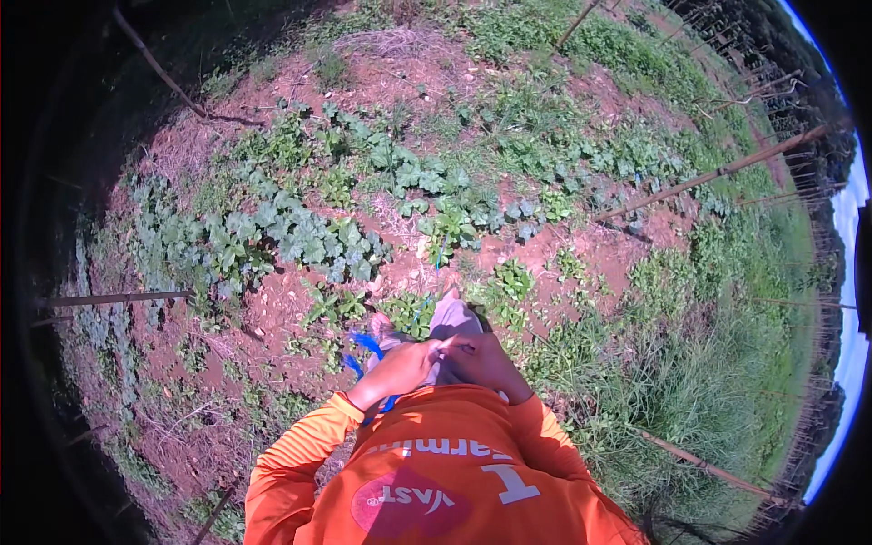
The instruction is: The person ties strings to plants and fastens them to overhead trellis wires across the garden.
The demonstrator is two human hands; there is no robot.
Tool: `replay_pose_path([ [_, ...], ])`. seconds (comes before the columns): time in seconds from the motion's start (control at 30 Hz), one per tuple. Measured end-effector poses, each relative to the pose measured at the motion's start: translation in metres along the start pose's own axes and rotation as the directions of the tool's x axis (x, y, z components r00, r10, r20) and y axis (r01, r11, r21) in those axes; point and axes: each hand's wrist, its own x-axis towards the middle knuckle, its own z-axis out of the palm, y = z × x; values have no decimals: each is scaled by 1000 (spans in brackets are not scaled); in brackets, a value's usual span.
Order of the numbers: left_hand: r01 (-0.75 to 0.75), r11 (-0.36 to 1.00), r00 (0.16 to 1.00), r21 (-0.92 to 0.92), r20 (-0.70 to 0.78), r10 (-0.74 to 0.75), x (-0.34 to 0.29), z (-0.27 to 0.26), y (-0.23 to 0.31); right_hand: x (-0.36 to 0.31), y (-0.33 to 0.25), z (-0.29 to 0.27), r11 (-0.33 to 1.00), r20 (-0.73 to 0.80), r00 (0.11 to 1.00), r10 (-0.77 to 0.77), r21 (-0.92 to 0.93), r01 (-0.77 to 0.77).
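My left hand [406, 371] and my right hand [484, 361] meet in front of my waist. The fingers of both are closed and pinched together, almost touching. A small pale spot shows between the fingertips, too small to name. Blue strands [367, 343] like string or ribbon hang beside my left wrist, and more blue shows under that wrist. A thin blue line [439, 258], perhaps a string, runs over the plants just ahead of my legs. My trousers [453, 320] are light-coloured, partly hidden by the hands.
Broad-leaved vines [313, 234] spread across reddish soil [400, 272] ahead. Wooden poles stand around me, one leaning at the right [713, 173], one at the left [118, 298]. Tall grass [663, 418] grows close on my right, with more poles towards the far right edge.
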Motion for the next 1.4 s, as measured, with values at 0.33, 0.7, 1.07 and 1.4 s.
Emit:
replay_pose_path([
  [0.33, 447, 881, 755, 154, -593, -279, -63, -125, -112, 37, 56, -143, 967, -160, 956, 247, 105, -232],
  [0.7, 46, 991, 955, -129, -286, -81, 99, -85, 47, 150, 0, -69, 959, -73, 960, -272, 62, 277],
  [1.07, 146, 779, 737, 610, -592, 326, 350, -182, 10, 282, 141, -117, 453, -284, 856, 432, 889, 67],
  [1.4, 277, 587, 958, 761, -263, -111, 403, -138, 3, 296, 115, -91, 939, -790, 608, 79, 263, 220],
])
